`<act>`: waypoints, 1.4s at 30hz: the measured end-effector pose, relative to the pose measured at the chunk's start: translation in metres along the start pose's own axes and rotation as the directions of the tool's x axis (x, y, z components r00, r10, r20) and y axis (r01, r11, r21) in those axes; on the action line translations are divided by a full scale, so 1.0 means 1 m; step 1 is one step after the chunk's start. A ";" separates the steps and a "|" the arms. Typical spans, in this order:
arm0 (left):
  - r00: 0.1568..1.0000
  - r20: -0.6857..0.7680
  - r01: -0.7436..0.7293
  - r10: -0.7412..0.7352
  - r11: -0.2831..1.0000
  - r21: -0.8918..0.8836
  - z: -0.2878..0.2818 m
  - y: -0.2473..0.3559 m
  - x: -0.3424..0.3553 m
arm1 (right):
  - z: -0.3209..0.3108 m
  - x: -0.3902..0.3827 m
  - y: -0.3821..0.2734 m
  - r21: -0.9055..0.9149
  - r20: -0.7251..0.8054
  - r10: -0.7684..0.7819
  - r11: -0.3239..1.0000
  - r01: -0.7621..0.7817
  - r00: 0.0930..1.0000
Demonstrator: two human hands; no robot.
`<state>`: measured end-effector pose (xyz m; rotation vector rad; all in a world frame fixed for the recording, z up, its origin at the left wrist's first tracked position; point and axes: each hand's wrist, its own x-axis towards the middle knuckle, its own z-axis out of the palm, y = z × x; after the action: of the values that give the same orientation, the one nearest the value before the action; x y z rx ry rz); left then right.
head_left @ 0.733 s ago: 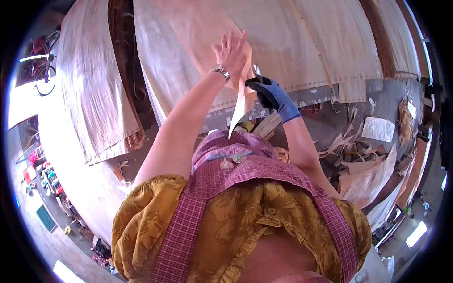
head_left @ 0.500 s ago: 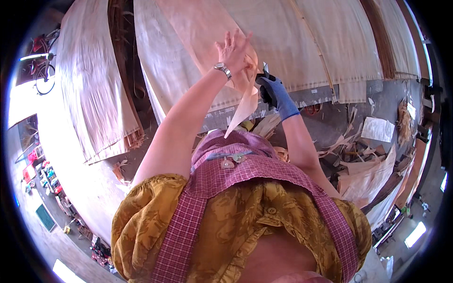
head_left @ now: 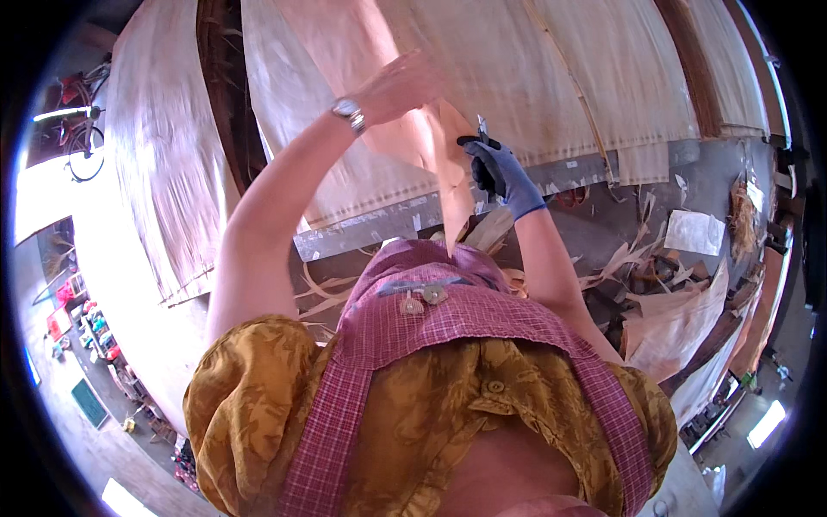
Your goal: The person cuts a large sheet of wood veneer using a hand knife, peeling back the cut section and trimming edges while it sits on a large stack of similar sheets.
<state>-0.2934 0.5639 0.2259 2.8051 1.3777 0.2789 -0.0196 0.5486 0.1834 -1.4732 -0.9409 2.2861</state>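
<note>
My left hand [head_left: 403,86], bare with a metal watch at the wrist, is over a pinkish sheet of wood veneer [head_left: 345,43]; its fingers are smeared by motion. In a blue glove with dark fingers, my right hand [head_left: 501,175] is closed around a utility knife [head_left: 482,126], whose metal tip points up and away from me. Between the hands, a narrow, pointed veneer strip [head_left: 453,194] hangs over the table's near edge toward my apron. Whether my left hand touches the strip cannot be made out.
Broad pale veneer sheets [head_left: 620,77] cover the table, with a thin stick [head_left: 573,82] lying across them. Another veneer stack [head_left: 172,146] stands at the left. Veneer scraps [head_left: 663,276] pile up at the right, below a white sheet [head_left: 694,233]. A bicycle [head_left: 84,142] stands far left.
My left hand has swept left, from spread fingers on the veneer to a blur. The hanging strip's tip has shifted right. My right hand has barely moved.
</note>
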 end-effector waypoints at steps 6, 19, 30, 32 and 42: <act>0.512 0.699 0.285 -0.499 0.866 0.410 -0.143 0.055 -0.047 | -0.013 0.008 0.005 0.110 0.022 0.013 0.994 -0.016 1.000; 0.830 0.041 0.558 -0.557 0.824 -0.101 0.057 0.131 0.020 | -0.008 0.013 0.011 0.080 0.078 -0.031 0.996 0.024 0.996; 0.766 -0.025 0.640 -0.643 0.765 -0.080 0.094 0.125 0.005 | -0.112 -0.040 -0.028 0.269 -0.034 -0.249 0.931 0.249 0.968; 0.750 -0.047 0.652 -0.659 0.750 -0.108 0.092 0.132 0.015 | -0.157 -0.056 -0.088 0.191 -0.170 -0.393 0.886 0.422 0.904; 0.677 -0.060 0.721 -0.734 0.677 -0.150 0.061 0.133 0.044 | -0.303 -0.206 -0.437 -0.514 -0.541 -0.820 0.149 0.845 -0.184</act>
<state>-0.1523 0.5213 0.1836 1.9252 2.2728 0.4738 0.2878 0.8828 0.5287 -0.9500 -1.0371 0.4710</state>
